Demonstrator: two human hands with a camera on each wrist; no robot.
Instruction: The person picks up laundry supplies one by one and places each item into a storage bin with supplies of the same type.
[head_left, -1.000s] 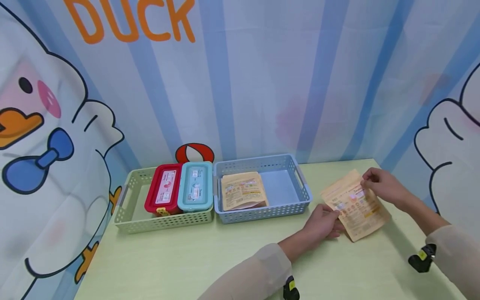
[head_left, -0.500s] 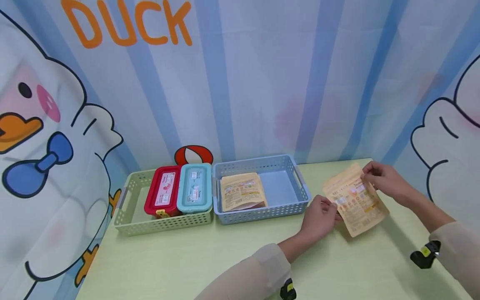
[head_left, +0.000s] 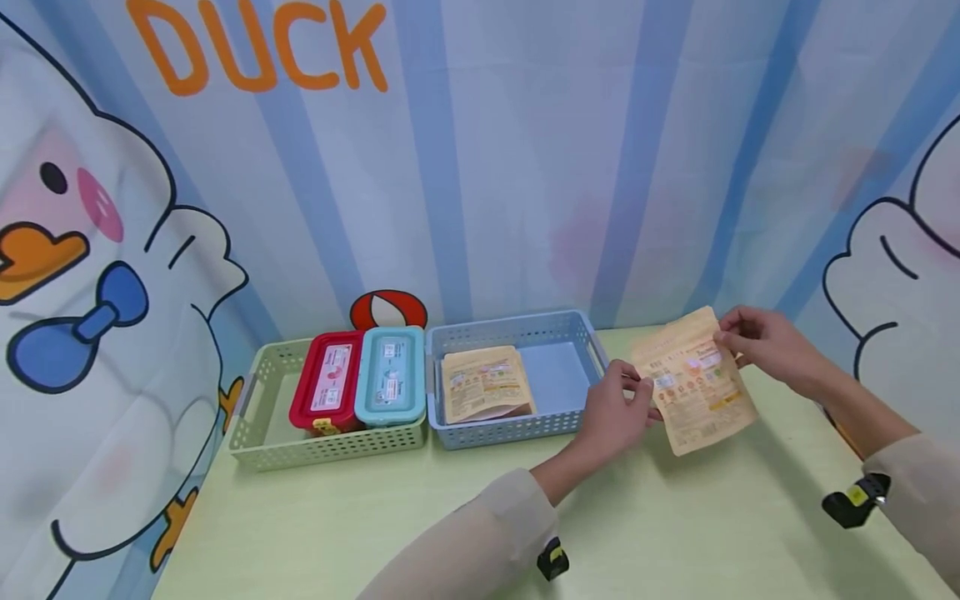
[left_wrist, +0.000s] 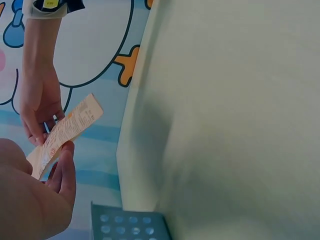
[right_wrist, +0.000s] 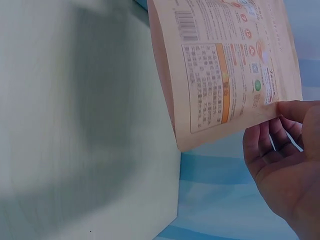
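Note:
A tan printed pouch (head_left: 697, 387) is held up off the table by both hands, its text side facing the head camera. My left hand (head_left: 617, 407) pinches its left edge between thumb and fingers. On the opposite edge, near the top corner, my right hand (head_left: 772, 348) pinches it too. The right wrist view shows the pouch (right_wrist: 215, 70) close up, with a barcode and a text box, and the right hand (right_wrist: 287, 155) at its side edge. In the left wrist view the left hand (left_wrist: 42, 195) and pouch (left_wrist: 70, 125) appear at the left.
Left of the hands stands a blue basket (head_left: 525, 432) with a tan pouch (head_left: 486, 383) lying in its left part. Beside it, a green basket (head_left: 330, 450) holds a red-lidded box (head_left: 327, 379) and a light-blue-lidded box (head_left: 390, 375). A printed curtain (head_left: 525, 167) hangs behind the table (head_left: 337, 525).
Both hands have carried the pouch up and to the left, nearer the blue basket. Their grip on its edges continues. The baskets and their contents have stayed in place.

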